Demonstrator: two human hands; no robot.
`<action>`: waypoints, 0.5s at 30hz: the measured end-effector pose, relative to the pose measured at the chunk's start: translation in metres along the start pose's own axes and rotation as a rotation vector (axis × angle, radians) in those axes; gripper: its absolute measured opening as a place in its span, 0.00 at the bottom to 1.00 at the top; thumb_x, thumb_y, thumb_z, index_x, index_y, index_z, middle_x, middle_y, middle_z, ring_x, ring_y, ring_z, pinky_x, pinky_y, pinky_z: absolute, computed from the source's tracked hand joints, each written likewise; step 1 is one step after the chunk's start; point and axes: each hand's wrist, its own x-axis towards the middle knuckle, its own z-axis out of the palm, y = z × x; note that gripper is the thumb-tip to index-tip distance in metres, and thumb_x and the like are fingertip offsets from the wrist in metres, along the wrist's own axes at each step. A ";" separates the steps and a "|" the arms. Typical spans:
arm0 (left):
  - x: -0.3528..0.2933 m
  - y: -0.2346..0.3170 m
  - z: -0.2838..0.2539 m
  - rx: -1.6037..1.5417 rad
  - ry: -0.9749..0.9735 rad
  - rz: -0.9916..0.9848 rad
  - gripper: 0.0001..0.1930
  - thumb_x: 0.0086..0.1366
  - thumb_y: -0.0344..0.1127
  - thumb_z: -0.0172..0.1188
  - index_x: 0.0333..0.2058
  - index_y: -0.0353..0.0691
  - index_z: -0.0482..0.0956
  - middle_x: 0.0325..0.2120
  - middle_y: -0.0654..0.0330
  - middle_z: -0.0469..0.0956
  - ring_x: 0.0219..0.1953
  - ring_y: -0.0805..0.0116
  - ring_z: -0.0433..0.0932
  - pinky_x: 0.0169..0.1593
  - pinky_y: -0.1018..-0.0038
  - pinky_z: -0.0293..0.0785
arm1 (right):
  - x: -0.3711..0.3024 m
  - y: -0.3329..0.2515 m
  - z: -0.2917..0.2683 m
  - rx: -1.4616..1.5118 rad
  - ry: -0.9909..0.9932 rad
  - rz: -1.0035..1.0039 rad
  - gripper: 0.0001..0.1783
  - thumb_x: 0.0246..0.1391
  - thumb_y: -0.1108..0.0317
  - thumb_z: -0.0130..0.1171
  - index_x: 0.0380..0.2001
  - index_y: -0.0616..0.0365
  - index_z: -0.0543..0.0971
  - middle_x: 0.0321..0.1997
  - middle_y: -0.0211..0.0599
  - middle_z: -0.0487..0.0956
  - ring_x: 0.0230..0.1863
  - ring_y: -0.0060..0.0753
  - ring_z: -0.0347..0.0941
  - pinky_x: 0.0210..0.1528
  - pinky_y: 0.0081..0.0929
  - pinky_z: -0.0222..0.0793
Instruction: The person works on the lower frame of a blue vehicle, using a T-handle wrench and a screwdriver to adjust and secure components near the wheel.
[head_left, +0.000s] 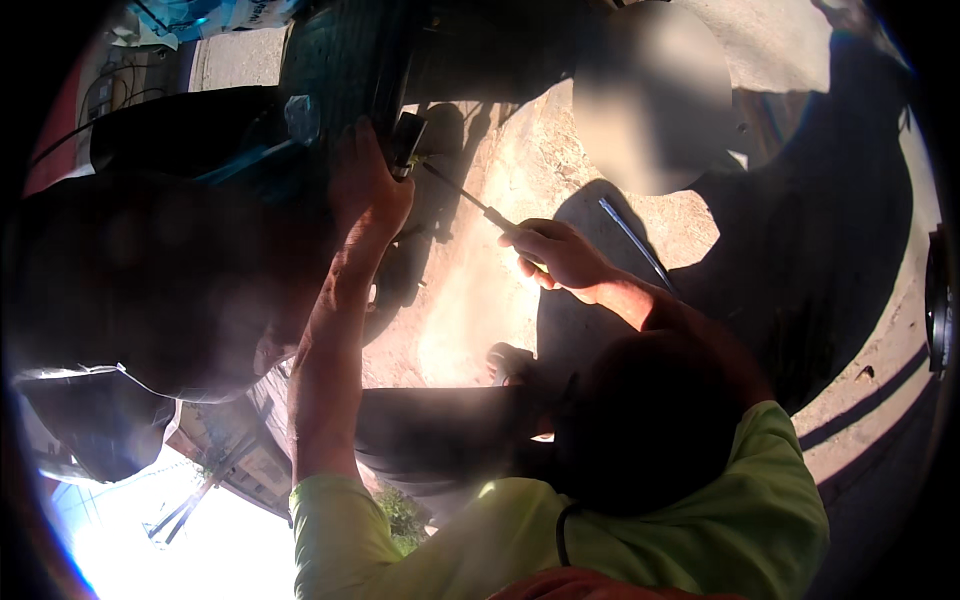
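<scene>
My left hand [368,190] reaches up to a dark machine part [340,70] in shade. It closes around a small black block-shaped piece [407,138] at the edge of that part; its fingers are dim. In my right hand [558,255] is a screwdriver [462,190], its handle inside my curled fingers. The thin shaft slants up and left. Its tip ends close to the lower end of the black piece; whether they touch, I cannot tell.
On the shaded ground to the right lies a slim metal rod [635,243]. A large dark bulky shape [160,280] fills the left side. Blue plastic wrapping [210,18] shows at the far left. Sunlit ground [470,310] spreads beneath my hands.
</scene>
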 end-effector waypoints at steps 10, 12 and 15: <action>0.005 -0.011 -0.007 0.090 -0.022 0.084 0.45 0.50 0.35 0.70 0.67 0.32 0.61 0.59 0.37 0.71 0.60 0.36 0.72 0.65 0.52 0.69 | -0.005 -0.001 0.007 0.026 -0.125 -0.102 0.20 0.67 0.56 0.52 0.48 0.64 0.77 0.30 0.35 0.78 0.28 0.26 0.73 0.31 0.29 0.71; 0.003 -0.008 -0.001 0.073 -0.035 0.108 0.44 0.49 0.35 0.70 0.66 0.32 0.63 0.58 0.37 0.72 0.59 0.37 0.72 0.65 0.52 0.70 | -0.005 0.006 0.006 0.102 -0.133 -0.101 0.24 0.66 0.56 0.54 0.58 0.61 0.74 0.31 0.35 0.79 0.28 0.25 0.73 0.30 0.28 0.71; 0.012 0.000 -0.002 0.056 -0.109 0.046 0.43 0.49 0.35 0.70 0.65 0.31 0.65 0.57 0.37 0.72 0.59 0.37 0.72 0.64 0.52 0.70 | -0.002 0.003 0.007 0.183 -0.150 -0.086 0.27 0.66 0.56 0.55 0.64 0.57 0.70 0.32 0.35 0.79 0.28 0.25 0.72 0.28 0.28 0.71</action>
